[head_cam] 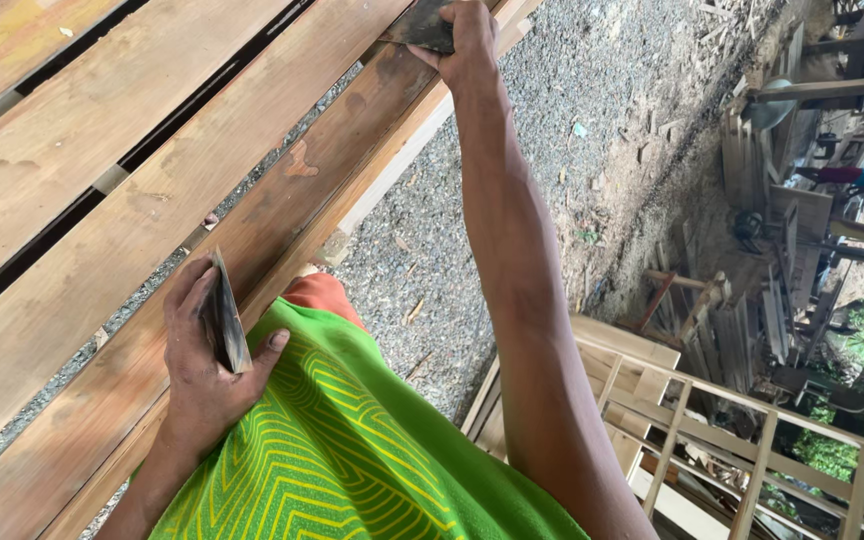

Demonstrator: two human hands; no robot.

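Nearest the camera is the person's green patterned shirt (352,450), with a bit of orange cloth (324,292) showing beyond it; just left of the shirt, the left hand (207,350) rests against the near edge of a long brown plank (252,230), its fingers (180,300) curled around a folded dark sheet of sandpaper (224,325) that stands on edge between fingers and thumb, touching the plank's edge; the plank runs from the near left up toward the far middle, lying beside other broad boards (82,120) of a slatted worktop with dark gaps between them, gravel visible through the gaps; the right arm stretches away along the plank's right side, and at the far end the right hand (467,45) is clenched on a second dark sheet (422,28), pressing it flat on the plank's top near the picture's upper edge; to the right of the plank the ground is grey gravel (552,150) with scattered wood chips; near right stands a pale wooden frame (692,420) of slats and rails; farther right are stacked timber pieces and sawdust-strewn earth, and at the far right edge another person (857,178) in a blue and red top, partly visible, among green foliage.
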